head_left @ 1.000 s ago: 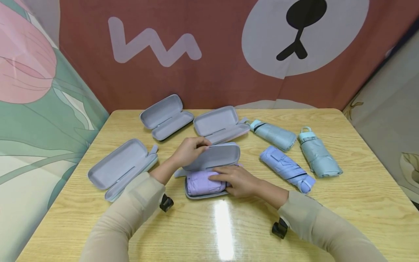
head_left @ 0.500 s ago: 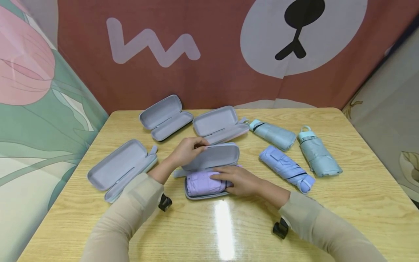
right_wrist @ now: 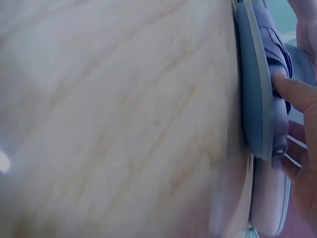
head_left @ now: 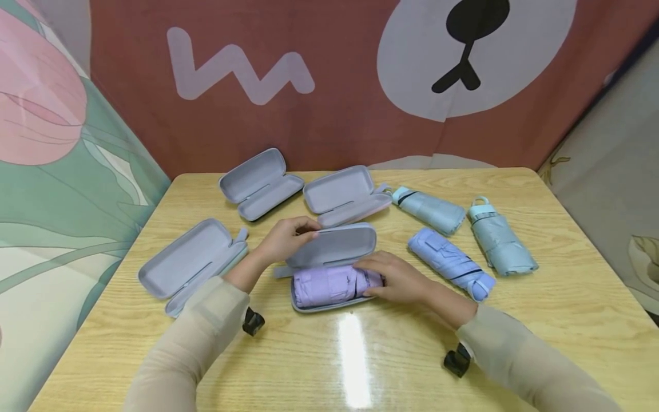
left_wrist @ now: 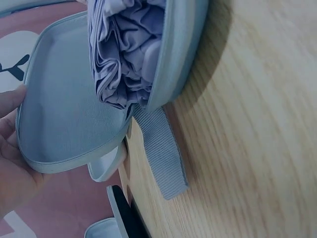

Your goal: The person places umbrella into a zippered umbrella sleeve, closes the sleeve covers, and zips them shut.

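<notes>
The right hand point(right_wrist: 304, 116) reaches in from the right edge and holds a folded purple umbrella point(right_wrist: 281, 124), thumb against its near side and other fingers behind it. The umbrella lies in the tray of a blue-grey case point(right_wrist: 255, 94), with part of its lid point(right_wrist: 298, 62) behind, near the left hand point(right_wrist: 306, 22). Below sits 1 pinkish case point(right_wrist: 267, 198). Pale, blurred bench point(right_wrist: 114, 109) fills the rest.

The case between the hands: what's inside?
A folded purple umbrella lies in the open case. It covers the bottom, so anything beneath cannot be seen; the right hand hides part of one end.
</notes>
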Tool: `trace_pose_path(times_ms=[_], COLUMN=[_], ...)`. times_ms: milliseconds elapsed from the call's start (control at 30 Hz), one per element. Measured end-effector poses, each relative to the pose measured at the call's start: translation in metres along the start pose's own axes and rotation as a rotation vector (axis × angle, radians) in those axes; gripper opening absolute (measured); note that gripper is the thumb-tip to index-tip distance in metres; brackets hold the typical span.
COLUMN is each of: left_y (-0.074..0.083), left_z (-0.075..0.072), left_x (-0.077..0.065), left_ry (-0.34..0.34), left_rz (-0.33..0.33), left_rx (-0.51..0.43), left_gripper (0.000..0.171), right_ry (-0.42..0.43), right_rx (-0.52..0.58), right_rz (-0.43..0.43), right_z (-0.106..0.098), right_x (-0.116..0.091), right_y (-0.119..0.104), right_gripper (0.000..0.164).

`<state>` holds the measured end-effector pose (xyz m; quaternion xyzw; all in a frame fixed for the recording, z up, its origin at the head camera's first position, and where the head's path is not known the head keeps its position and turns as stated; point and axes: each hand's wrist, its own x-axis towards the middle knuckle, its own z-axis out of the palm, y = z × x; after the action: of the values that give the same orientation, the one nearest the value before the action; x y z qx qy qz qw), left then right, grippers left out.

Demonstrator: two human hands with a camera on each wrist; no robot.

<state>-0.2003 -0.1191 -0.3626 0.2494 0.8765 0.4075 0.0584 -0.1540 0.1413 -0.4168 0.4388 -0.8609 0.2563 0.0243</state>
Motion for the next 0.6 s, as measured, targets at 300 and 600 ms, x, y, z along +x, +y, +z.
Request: trace_pose_path(times_ms=[300, 600], left_y=[0.000, 0.002], left_z=[-0.001, 0.001], left_x=[-0.003, -0.005], left_ry=[0.006, 0.026], left_rz=[-0.007, -0.020], left_rx=[0.000, -0.006], left_gripper=[0.020, 0.018], right_ry=[0.061, 0.174], right_rx=[0.080, 0.262], right_rz=[0.154, 0.276], right_z=[-0.005, -0.004], right_x=[-0.012, -0.016], right_y=[0.011, 0.009], right_gripper=[0.055, 0.048])
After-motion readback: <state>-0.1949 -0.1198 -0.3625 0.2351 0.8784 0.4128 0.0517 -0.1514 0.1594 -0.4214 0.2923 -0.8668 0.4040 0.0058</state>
